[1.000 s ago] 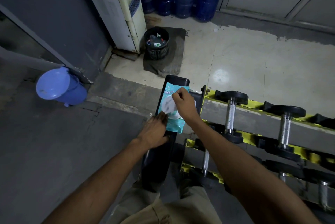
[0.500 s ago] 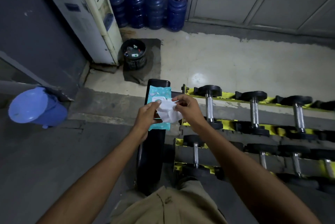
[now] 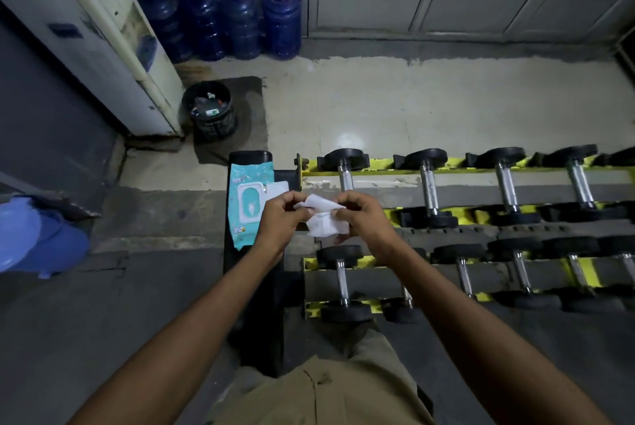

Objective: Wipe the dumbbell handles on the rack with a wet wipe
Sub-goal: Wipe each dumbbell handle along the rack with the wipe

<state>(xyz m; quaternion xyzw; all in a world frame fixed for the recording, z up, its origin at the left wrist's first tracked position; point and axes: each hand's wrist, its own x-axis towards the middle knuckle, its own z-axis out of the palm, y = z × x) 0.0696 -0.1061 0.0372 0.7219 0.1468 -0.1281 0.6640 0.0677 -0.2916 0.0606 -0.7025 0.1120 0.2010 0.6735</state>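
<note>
Left hand (image 3: 280,218) and right hand (image 3: 364,218) both pinch the white wet wipe (image 3: 323,218) above the dumbbell rack (image 3: 481,168); wipe pack (image 3: 249,204) flap open on the worktop (image 3: 254,304).

**No legible text from my feed**

I can read nothing here. The teal wipes pack (image 3: 248,204), just left of my left-hand fingers (image 3: 290,208), carries small printed pictures (too blurred for words or a brand). The dumbbell ends (image 3: 345,159) beyond my fingertips show no readable weight numbers.
</note>
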